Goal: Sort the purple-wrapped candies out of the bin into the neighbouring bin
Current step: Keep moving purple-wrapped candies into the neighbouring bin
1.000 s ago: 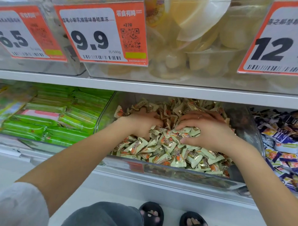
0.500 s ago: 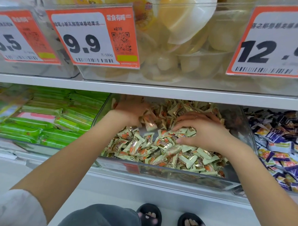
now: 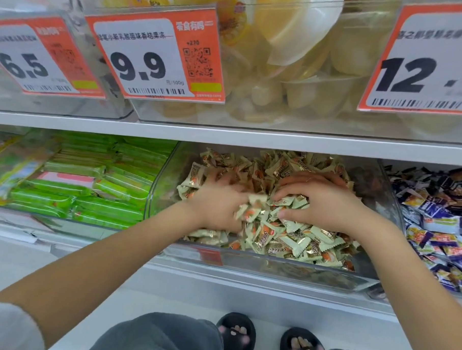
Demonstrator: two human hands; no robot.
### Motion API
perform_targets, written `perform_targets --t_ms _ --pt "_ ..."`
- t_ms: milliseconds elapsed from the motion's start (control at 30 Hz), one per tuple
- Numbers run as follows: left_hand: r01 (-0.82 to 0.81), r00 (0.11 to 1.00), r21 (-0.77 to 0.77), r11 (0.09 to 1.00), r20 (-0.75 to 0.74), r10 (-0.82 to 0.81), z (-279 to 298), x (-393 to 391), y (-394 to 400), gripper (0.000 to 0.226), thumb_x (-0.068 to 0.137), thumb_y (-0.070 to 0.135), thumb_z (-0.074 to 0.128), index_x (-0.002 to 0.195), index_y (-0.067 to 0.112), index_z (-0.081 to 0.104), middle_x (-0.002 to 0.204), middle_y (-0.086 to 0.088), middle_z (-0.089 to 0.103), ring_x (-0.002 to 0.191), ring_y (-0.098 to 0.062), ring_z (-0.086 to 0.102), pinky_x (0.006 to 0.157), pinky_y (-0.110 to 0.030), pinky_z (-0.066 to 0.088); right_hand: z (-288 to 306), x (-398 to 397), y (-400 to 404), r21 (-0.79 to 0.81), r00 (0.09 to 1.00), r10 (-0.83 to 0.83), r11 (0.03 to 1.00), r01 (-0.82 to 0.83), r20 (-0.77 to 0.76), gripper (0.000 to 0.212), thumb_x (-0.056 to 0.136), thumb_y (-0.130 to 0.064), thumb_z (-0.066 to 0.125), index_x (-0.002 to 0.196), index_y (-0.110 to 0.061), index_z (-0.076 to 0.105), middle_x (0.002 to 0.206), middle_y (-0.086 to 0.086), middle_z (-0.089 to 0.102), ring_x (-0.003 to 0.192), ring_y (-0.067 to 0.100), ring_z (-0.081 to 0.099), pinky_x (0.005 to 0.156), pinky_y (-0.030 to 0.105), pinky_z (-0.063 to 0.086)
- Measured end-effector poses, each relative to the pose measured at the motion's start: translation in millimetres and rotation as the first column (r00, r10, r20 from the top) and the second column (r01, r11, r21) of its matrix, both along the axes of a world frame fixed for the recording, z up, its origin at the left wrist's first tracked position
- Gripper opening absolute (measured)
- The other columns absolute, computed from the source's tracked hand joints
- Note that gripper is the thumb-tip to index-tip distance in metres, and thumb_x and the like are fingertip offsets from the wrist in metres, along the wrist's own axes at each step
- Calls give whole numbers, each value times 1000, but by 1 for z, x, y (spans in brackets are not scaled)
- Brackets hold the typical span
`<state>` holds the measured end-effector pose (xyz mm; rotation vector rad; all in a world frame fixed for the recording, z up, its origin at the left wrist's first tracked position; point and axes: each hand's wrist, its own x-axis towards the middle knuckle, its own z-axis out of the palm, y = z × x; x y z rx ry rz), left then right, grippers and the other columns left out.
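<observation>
Head view: middle bin [image 3: 247,257] as landmark
Left hand [image 3: 218,203]: blurred, buried in bin's cream candies [image 3: 288,238]; finger state unclear
Right hand [image 3: 321,202]: curled, grasping cream candies
Purple candies [image 3: 439,218]: bin to right

Middle bin [image 3: 247,265] on the lower shelf [image 3: 219,288], holding wrapped candies [image 3: 288,240]; both hands [image 3: 271,203] in the pile. Neighbouring bins left [image 3: 64,215] and right [image 3: 434,223]. Price tags [image 3: 155,55] on the bins above.

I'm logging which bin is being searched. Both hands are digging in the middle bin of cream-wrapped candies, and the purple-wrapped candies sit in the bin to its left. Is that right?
Not quite. The purple-wrapped candies are in the bin to the right of the middle bin; the bin to the left holds green-wrapped bars. The head view shows this. The left hand and right hand are indeed in the cream-wrapped candies.
</observation>
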<state>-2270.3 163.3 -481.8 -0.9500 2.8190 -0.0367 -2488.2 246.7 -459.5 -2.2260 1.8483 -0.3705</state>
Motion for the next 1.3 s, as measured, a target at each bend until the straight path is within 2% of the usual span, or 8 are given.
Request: perform_targets --t_ms 333,433,600,700,867,1133,1233,1300 --pt "-157 987 -97 983 -3 158 12 -7 -34 48 84 39 56 131 32 49 130 2 56 128 -24 40 110 -46 17 1 -3 1 34 1000 16 999 -16 2 30 76 -63 61 105 -57 58 130 -39 37 135 -5 23 113 35 1" --pt "-132 970 -71 989 -215 114 21 -8 -12 40 81 49 59 115 28 55 119 5 59 120 -23 46 105 -42 29 5 -11 1 33 998 -4 999 2 57 28 71 -64 61 98 -55 62 126 -37 39 133 1 33 117 43 14" --pt "-1 937 344 939 -328 121 24 -38 42 113 51 77 69 143 29 23 147 2 35 130 -21 36 107 -40 35 9 -10 2 -7 995 -8 1000 9 97 16 74 -48 71 89 -48 66 121 -35 49 123 1 44 113 31 26" --pt "-27 949 394 919 -279 148 9 -63 51 127 47 73 76 143 38 0 153 -3 16 139 -31 20 113 -52 23 22 -16 9 100 930 -112 992 82 350 15 80 -32 72 73 -44 66 110 -37 53 107 -3 53 84 4 36" --pt "-98 959 209 973 -242 148 1 -82 43 101 64 39 79 144 34 18 148 -17 21 129 -43 32 92 -46 44 33 -17 8 171 839 -350 937 306 418 12 86 -32 59 80 -35 69 110 -15 63 78 17 63 52 22 48" --pt "-154 952 91 984 -254 172 24 -30 -6 54 75 20 75 124 32 56 132 0 54 98 -16 61 80 -21 50 47 -26 23 221 866 -308 946 236 395 20 85 -38 63 102 -48 59 114 -15 62 102 23 64 82 34 55" --pt "-327 865 183 927 -337 372 33 -9 -22 56 76 22 76 126 33 54 106 11 52 52 2 49 41 -6 38 41 -9 27 346 952 -200 932 111 233 62 73 -54 72 123 -62 36 141 -20 40 127 20 48 93 30 45" --pt "-331 869 183 926 -324 375 35 -8 -23 60 77 22 76 130 32 51 107 8 53 57 -3 55 42 -11 42 25 7 26 433 993 -115 895 103 1 93 65 -60 74 136 -62 16 156 -16 18 143 21 19 115 51 16"
